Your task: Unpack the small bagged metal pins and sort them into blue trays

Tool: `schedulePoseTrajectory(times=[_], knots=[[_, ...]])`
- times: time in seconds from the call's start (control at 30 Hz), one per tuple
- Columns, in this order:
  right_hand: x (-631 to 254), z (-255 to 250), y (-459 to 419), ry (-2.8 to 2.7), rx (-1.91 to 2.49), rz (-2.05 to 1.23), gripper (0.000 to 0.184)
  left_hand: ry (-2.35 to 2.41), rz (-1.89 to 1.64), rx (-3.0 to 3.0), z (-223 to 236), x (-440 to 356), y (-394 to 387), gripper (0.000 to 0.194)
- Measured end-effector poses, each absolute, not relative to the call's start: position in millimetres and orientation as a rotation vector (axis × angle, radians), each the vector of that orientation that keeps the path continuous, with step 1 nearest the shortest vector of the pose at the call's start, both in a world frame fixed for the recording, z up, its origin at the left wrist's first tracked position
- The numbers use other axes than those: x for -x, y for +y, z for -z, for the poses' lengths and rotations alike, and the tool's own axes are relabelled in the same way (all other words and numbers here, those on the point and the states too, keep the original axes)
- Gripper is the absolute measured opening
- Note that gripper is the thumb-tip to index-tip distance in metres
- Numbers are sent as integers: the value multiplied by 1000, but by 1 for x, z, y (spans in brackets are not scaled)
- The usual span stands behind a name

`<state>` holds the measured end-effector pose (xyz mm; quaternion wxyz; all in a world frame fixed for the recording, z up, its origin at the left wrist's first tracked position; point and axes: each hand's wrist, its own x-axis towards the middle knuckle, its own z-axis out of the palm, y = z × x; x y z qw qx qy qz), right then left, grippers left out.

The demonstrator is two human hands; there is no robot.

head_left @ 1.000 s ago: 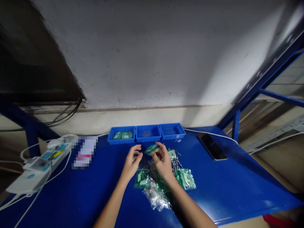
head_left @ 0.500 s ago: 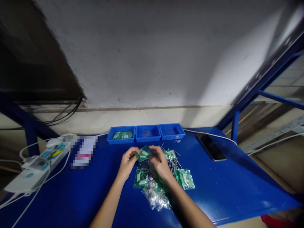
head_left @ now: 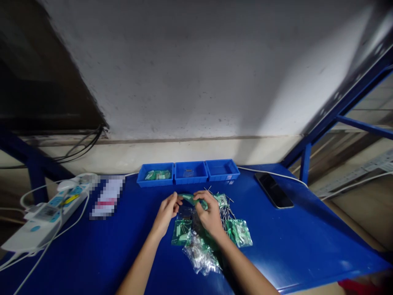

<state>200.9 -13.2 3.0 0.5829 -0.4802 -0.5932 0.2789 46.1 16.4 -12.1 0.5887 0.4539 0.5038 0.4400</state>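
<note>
Holding a green packet (head_left: 188, 197) between left hand (head_left: 167, 209) and right hand (head_left: 209, 212), above the tabletop (head_left: 116, 254). Beyond, a left bin (head_left: 155, 183) with more packets (head_left: 159, 175) inside, a middle bin (head_left: 191, 180) with a few small pieces (head_left: 188, 170).

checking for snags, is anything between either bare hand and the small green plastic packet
Nothing visible stands in the way: the right hand holds the small green plastic packet, and the left hand is right at its other end. The crumpled clear plastic bags lie nearer the person, outside that gap.
</note>
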Motion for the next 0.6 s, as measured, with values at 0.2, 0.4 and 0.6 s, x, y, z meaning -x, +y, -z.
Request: schedulePoseTrajectory(times=[0.2,0.4,0.6], knots=[[-199,-3,-18,-1724,1063,-403,30,1071,-1037,-1140,3,-43,14,36],[-208,-9,-16,-1609,1227,-355,22,1705,-1568,-1685,-28,-7,54,31],[-225,-11,-8,-1525,1343,-276,19,1809,-1189,-2146,-35,-7,54,47]])
